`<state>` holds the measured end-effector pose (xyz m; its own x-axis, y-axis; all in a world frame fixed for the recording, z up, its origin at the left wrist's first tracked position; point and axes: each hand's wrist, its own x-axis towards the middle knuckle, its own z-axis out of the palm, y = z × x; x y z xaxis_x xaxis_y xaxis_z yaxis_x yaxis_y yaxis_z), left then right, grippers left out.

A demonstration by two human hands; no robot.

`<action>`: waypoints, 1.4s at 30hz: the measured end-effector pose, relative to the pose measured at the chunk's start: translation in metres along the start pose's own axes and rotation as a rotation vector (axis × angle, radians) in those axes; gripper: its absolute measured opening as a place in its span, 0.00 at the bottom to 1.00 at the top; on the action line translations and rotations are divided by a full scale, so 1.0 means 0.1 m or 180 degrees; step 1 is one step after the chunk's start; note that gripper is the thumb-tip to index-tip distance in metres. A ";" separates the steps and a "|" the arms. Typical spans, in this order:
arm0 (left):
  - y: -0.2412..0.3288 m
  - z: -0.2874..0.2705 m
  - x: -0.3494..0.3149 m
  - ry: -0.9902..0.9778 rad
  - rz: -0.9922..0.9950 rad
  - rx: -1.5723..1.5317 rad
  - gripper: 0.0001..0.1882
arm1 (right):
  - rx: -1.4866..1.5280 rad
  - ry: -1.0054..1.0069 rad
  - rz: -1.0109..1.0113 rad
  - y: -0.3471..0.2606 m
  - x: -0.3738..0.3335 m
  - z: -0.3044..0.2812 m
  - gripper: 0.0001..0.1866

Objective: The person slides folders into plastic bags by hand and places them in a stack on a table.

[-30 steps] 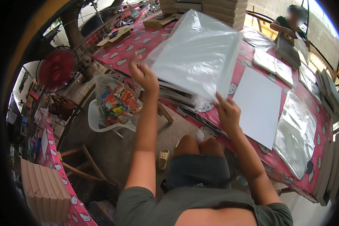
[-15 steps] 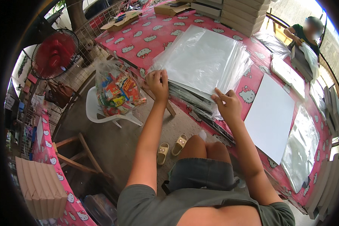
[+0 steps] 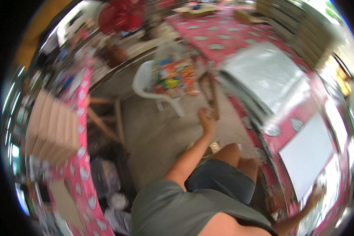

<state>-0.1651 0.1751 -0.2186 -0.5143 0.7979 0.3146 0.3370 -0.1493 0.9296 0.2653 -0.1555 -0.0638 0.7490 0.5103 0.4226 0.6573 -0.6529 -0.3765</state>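
White sheet [image 3: 306, 155] is lying flat on the pink patterned table cover [image 3: 236, 36] btwn 3 & 4 o'clock (dial centred on view). Clear plastic pile [image 3: 334, 173] is adjoining it on the outboard side, approx. 4 o'clock, and is giving off strong glare. R hand [image 3: 315, 194] is showing at 4 o'clock, overlapping the sheet's lower end and the pile in view; fingers are pointing toward approx. 1 o'clock & are appearing partly spread. Motion blur is masking the fingertips, so whether R hand is pinching plastic, or even touching it, cannot be told. L hand [image 3: 207, 117] is hanging just off ctr. toward 3 o'clock, over the floor [image 3: 153, 137], w/ fingers appearing half curled; nothing is showing in it, but blur is preventing a sure reading. Wooden leg [image 3: 214, 94] is standing directly behind L hand in view; contact cannot be told. Wrapped stack [image 3: 265, 72], i.e. large flat items in clear film, is resting on the same cover at 2 o'clock, apart from both hands, layered edges facing btwn 7 & 8. White chair [image 3: 141, 80] is standing approx. 11 o'clock, holding a clear bag [image 3: 173, 76] of colourful packets. Brown cardboard stack [image 3: 53, 126] is standing at 9 o'clock.
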 end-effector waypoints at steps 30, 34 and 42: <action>1.66 -1.96 -1.26 -0.2728 0.0270 -0.1458 0.06 | 0.1217 -0.3710 -0.3173 -2.61 -1.29 -0.48 0.05; 1.76 -2.08 -1.07 -0.2616 -0.1099 -0.1754 0.05 | 0.2641 -0.4013 -0.1969 -2.12 -1.14 0.15 0.06; 1.77 -1.97 -1.22 -0.2658 -0.0711 -0.1147 0.06 | 0.3909 -0.2608 -0.0895 -2.13 -1.22 0.21 0.16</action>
<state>-0.1977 -0.0636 -0.0550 0.2425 0.9701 0.0118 -0.0381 -0.0026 0.9993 0.0358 -0.0673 -0.0525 0.1551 0.9699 0.1875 0.1320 0.1677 -0.9770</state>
